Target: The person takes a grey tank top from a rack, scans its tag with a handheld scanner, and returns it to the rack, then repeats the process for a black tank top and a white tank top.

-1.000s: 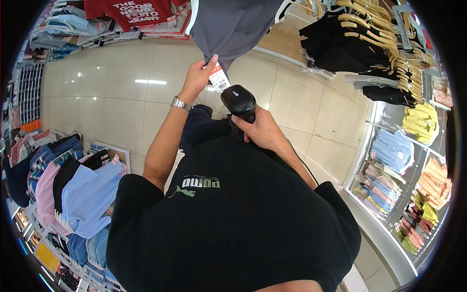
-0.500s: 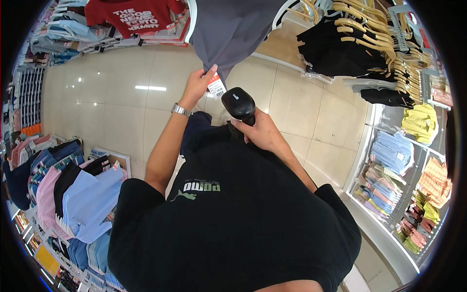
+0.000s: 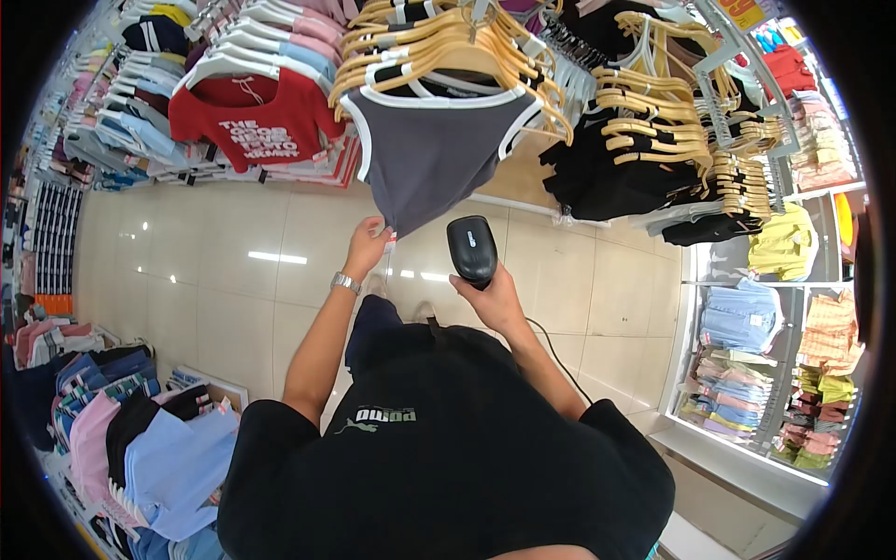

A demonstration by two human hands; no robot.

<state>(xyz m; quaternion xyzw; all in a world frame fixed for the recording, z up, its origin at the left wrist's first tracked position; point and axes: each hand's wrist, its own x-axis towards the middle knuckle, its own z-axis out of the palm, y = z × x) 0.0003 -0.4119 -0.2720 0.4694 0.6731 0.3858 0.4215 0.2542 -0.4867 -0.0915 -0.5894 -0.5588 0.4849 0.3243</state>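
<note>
A grey sleeveless top [image 3: 434,149] with white trim hangs on a wooden hanger [image 3: 434,67] at the front of a rack. At its lower left corner, my left hand [image 3: 367,250] is closed in a pinch on a white and red price tag [image 3: 390,243], right beside the hem. The tag is partly hidden by the fingers. My right hand [image 3: 495,301] grips a black barcode scanner [image 3: 472,248] by its handle, to the right of the tag and apart from it. A cable [image 3: 555,357] runs back from the scanner side along my right forearm.
A red printed top [image 3: 252,117] hangs to the left of the grey one. Black garments [image 3: 607,173] on wooden hangers are at the right. Folded and hanging clothes [image 3: 182,457] stand at lower left, shelves [image 3: 737,317] at far right. Tiled floor [image 3: 224,271] lies between.
The view has tilted up, showing more of the racks. The scanner has moved away from the tag to the right. The tag is turned and shows less of its face.
</note>
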